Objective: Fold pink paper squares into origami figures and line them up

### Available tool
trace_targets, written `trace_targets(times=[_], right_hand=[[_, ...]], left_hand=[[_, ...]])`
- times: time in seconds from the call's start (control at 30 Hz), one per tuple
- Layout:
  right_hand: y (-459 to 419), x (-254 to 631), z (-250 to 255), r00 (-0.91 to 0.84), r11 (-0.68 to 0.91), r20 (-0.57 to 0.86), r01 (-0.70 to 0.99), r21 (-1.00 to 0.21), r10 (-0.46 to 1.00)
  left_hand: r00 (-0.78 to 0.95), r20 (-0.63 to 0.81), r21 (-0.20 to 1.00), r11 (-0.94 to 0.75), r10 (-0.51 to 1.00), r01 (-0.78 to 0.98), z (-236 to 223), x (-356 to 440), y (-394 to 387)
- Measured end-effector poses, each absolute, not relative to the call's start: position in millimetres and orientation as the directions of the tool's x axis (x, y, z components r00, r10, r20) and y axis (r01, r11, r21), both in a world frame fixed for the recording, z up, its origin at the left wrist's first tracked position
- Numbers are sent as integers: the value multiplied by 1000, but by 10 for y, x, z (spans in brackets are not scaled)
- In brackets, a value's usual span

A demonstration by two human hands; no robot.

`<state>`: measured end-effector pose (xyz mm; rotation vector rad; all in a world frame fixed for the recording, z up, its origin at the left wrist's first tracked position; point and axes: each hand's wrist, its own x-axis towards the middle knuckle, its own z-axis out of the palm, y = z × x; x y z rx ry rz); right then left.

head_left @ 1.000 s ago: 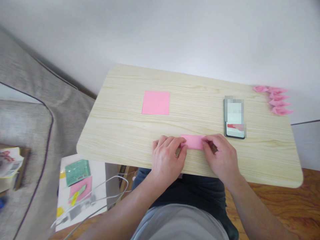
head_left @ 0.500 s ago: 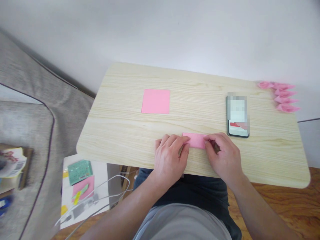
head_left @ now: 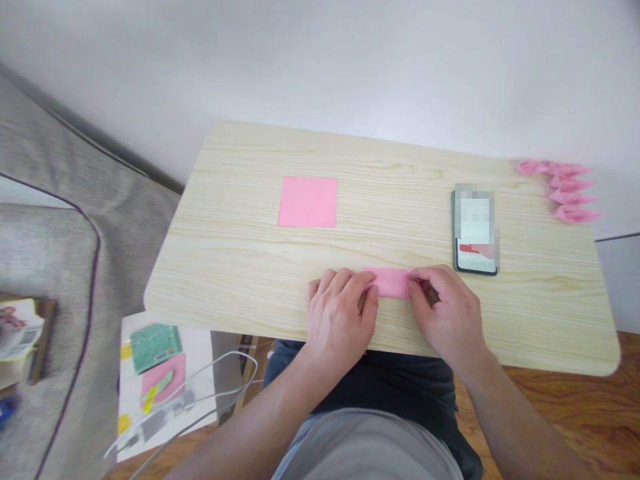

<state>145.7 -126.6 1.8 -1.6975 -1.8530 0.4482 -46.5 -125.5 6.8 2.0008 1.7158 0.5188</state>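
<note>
You have the pink strip (head_left: 393, 283) lying between your two hands, close to the near edge of the pale wood-grain table (head_left: 225, 240), its long side running across in front of you. Your left hand (head_left: 341, 313) pinches its left end between thumb and forefinger, with the other fingers bent and resting beside it. Your right hand (head_left: 450, 310) grips the right end in a like pinch, thumb below and forefinger above, the remaining fingers curled in behind. The middle of the strip shows bare between your fingertips, while its two ends are partly covered by them; whether it is pressed flat on the wood or slightly raised, you cannot tell from here. Beyond your left hand, farther up the table, a pink square sheet (head_left: 308, 202) lies flat, well apart from your fingers. Past your right hand and a little to its right, a phone (head_left: 475, 233) lies with its screen lit, near your knuckles but not touching them. At the table's far right corner sit several folded pink pieces (head_left: 575, 197), bunched in a short column. Below the table on your left, a green packet (head_left: 156, 347) rests on a white surface (head_left: 197, 353), beside more pink paper (head_left: 173, 373) and a white cable (head_left: 230, 353).
</note>
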Motion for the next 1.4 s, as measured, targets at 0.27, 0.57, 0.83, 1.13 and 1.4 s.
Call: trace_targets(times=[0.27,0.57,0.83,1.13,1.4], right_hand=[[-1263,1464,23,-34,142,189,791,-595,981],[-1245,1477,26,-46,139,172,800,-584,984],[-1247,1473,27,-38,140,183,796,-588,982],[-1307,1470,-40,-22,158,226,782,-603,974],[-1391,1542,-148,60,94,304,878,-469,951]], left_hand=[[154,10,548,-134,988,826,53,-464,-1261],[155,16,536,-139,988,833,38,-460,-1264],[156,23,529,-145,987,836,39,-459,-1263],[170,52,514,-172,984,840,1,-463,-1276],[157,94,506,-183,983,843,-21,-467,-1288]])
